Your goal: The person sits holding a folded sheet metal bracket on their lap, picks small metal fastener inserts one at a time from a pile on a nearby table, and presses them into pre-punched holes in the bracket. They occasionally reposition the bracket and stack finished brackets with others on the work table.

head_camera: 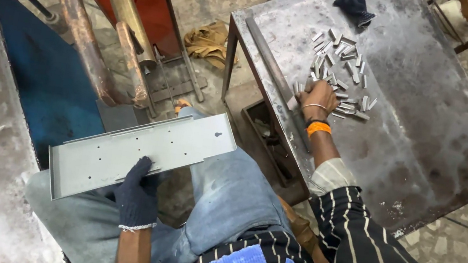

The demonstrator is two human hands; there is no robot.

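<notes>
Currently fetching a part: left hand (138,194), in dark knitted glove, clasping long grey perforated sheet-metal channel (141,152) at lower centre-left, across lap; bare right hand (317,96) clenched over small silver metal pieces (342,67) on grey steel table (434,118), upper right; next move likely demands bringing a piece over to channel.

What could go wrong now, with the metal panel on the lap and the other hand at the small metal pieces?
1. The perforated sheet-metal panel rests on the lap, held only by the gloved left hand; it may slide off.
2. The right hand is bare among the small metal pieces; edges may cut it.
</notes>
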